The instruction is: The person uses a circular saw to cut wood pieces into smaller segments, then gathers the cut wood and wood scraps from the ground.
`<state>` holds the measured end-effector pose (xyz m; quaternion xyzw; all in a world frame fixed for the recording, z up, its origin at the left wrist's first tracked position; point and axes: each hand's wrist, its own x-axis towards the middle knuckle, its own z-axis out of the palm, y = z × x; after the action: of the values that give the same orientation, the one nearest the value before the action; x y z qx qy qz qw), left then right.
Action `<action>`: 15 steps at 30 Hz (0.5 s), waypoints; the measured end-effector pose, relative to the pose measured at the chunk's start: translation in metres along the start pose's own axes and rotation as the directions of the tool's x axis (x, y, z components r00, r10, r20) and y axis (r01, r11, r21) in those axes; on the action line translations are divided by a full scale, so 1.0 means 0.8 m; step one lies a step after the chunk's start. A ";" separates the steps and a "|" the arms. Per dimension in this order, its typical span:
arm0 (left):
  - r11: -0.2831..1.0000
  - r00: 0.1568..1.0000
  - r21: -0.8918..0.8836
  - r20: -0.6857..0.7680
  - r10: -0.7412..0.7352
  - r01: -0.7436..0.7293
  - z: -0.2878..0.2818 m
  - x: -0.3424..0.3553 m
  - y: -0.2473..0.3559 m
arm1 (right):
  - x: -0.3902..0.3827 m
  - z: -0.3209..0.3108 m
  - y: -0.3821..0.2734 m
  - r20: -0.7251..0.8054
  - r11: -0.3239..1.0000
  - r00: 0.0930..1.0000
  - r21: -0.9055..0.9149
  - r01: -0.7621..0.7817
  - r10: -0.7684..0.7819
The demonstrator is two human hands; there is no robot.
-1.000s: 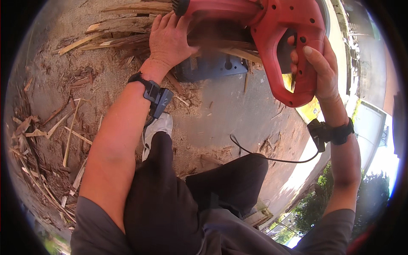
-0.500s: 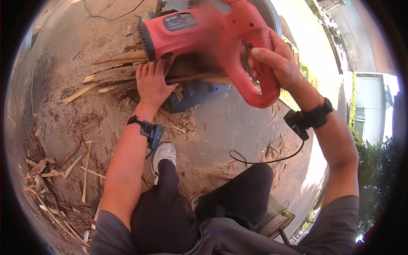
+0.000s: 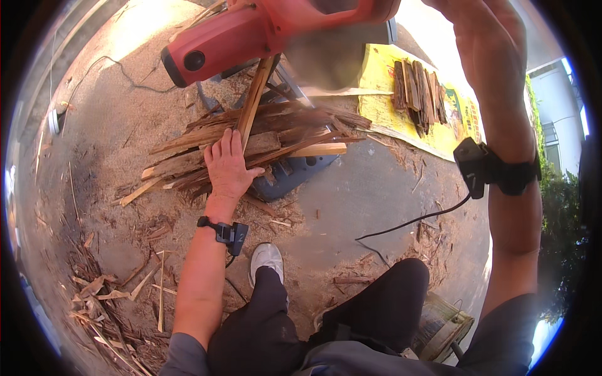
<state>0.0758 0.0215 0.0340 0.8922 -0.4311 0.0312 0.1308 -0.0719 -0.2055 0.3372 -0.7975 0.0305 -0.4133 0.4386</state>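
A red electric miter saw (image 3: 226, 47) is raised over a pile of rough, splintered wood strips (image 3: 282, 119); its blade area is blurred. My left hand (image 3: 227, 166) lies flat on the near side of the pile, thumb out to the right. A lighter wood strip (image 3: 254, 103) slants up from its fingertips toward the saw. Under the pile, part of the dark blue-grey saw base (image 3: 301, 175) shows. At the top right my right hand (image 3: 461, 9) is at the saw's handle, its fingers mostly cut off by the picture's edge.
On a yellow printed sack (image 3: 376, 122) at the right lie several short cut wood pieces (image 3: 417, 94). Scraps and splinters (image 3: 103, 301) litter the lower left ground. A thin cable (image 3: 128, 75) runs on the ground at upper left. My shoe (image 3: 268, 260) stands below the base.
The saw has gone up and away from the wood, and my right arm has risen with it. My left hand stays on the pile. The view has shifted, showing more of the pile and the sack.
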 end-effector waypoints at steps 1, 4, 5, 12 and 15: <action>0.999 0.999 -0.019 0.033 0.029 -0.028 -0.005 0.001 -0.003 | -0.028 -0.012 0.004 -0.101 0.993 0.991 -0.093 0.076 -0.086; 0.995 0.996 -0.064 0.048 0.078 -0.075 -0.024 0.011 -0.001 | -0.125 -0.024 0.029 -0.169 0.987 0.980 -0.100 -0.126 0.108; 0.995 0.998 -0.087 0.053 0.043 -0.038 -0.022 0.021 -0.001 | -0.144 -0.012 0.037 -0.214 0.985 0.962 -0.003 -0.172 0.167; 1.000 0.999 -0.007 0.043 -0.021 0.021 -0.006 0.092 0.010 | -0.130 0.054 0.017 -0.174 0.999 0.984 -0.016 -0.046 0.042; 0.999 0.996 -0.013 0.074 0.041 -0.040 -0.006 0.101 0.002 | -0.080 0.063 -0.011 -0.222 0.991 0.971 0.076 0.114 -0.094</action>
<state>0.1253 -0.0396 0.0527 0.8831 -0.4538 -0.0019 0.1189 -0.0819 -0.1398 0.2889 -0.7279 0.0182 -0.5213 0.4450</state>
